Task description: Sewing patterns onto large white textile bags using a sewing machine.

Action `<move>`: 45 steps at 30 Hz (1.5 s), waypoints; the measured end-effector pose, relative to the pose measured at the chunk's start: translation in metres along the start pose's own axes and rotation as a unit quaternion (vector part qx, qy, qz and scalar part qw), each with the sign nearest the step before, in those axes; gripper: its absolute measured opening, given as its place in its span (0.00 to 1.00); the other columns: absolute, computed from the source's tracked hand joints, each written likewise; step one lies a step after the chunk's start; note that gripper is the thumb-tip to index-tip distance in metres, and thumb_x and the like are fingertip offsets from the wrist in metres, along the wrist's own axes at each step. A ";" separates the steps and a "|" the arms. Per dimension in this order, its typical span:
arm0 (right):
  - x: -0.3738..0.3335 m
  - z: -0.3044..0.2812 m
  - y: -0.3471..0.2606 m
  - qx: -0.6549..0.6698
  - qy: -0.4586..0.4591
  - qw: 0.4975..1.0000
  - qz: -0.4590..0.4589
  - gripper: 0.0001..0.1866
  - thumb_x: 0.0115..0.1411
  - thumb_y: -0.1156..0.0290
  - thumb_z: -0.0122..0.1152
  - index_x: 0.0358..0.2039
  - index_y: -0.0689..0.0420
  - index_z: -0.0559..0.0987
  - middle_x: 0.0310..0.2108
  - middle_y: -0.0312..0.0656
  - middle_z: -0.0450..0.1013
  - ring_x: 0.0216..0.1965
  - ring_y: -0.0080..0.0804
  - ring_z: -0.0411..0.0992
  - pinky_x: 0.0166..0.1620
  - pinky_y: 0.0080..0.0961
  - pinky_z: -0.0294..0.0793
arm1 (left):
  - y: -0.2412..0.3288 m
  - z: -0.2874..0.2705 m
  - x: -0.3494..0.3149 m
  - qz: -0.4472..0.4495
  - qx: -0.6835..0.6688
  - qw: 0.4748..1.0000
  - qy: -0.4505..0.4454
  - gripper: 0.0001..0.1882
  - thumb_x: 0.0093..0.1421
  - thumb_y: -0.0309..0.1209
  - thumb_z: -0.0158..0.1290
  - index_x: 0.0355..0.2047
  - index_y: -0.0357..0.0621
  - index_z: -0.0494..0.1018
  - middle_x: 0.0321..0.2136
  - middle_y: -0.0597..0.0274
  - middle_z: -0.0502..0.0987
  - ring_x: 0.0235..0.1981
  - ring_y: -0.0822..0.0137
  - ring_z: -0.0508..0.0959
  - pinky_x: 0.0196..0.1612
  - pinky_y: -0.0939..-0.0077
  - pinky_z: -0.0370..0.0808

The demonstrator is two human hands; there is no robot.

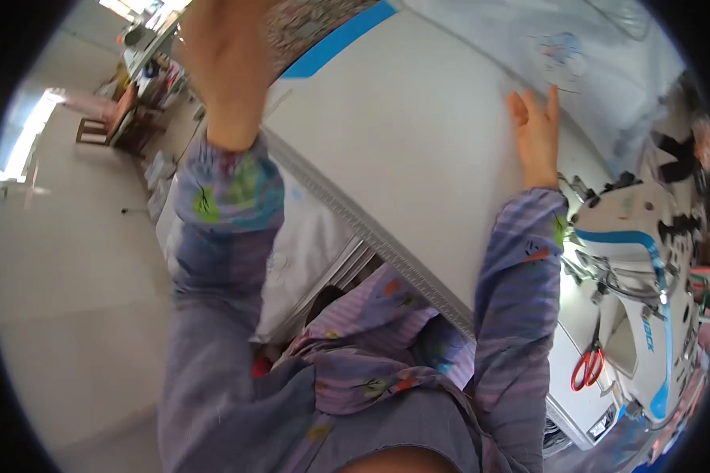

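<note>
My left hand (225, 71) is raised at the upper left, over the far left part of a white sewing table (394, 134). It is smeared by motion and its fingers run up toward the picture's top edge, so what they do is hidden. My right hand (537, 138) is on the right side of the tabletop, fingers apart, with nothing in it. Close beyond its fingertips lies a sheer white cloth (489, 35) with a small blue and grey motif (562, 55). Whether the fingertips touch the cloth I cannot tell.
A white and blue sewing machine (623, 213) stands at the right. Red-handled scissors (588, 369) lie beside it. A measuring scale (363, 223) runs along the table's near edge. White fabric (292, 260) hangs below that edge. A wooden chair (118, 122) stands at the far left.
</note>
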State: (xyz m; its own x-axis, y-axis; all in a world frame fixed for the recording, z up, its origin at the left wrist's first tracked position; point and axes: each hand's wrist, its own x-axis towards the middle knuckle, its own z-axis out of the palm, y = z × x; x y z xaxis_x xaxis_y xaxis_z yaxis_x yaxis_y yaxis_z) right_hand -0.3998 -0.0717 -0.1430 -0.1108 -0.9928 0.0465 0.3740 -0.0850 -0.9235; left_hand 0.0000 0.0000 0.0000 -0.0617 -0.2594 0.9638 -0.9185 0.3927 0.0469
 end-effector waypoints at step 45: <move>-0.283 0.121 0.024 0.030 -0.238 0.970 -0.048 0.22 0.58 0.73 0.71 0.53 0.60 0.78 0.45 0.39 0.78 0.46 0.24 0.74 0.51 0.27 0.74 | 0.272 0.193 0.105 -0.449 -0.857 0.159 -0.198 0.16 0.72 0.31 0.48 0.56 0.36 0.68 0.52 0.55 0.76 0.53 0.57 0.77 0.57 0.58 0.77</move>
State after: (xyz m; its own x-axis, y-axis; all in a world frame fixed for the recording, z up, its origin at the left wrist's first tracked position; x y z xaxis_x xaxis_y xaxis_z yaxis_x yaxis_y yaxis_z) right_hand -0.2480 0.1968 -0.1326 0.2840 -0.9056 0.3149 0.4379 -0.1697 -0.8828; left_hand -0.3320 -0.0907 0.0634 -0.5367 -0.7920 0.2910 0.8078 -0.3827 0.4483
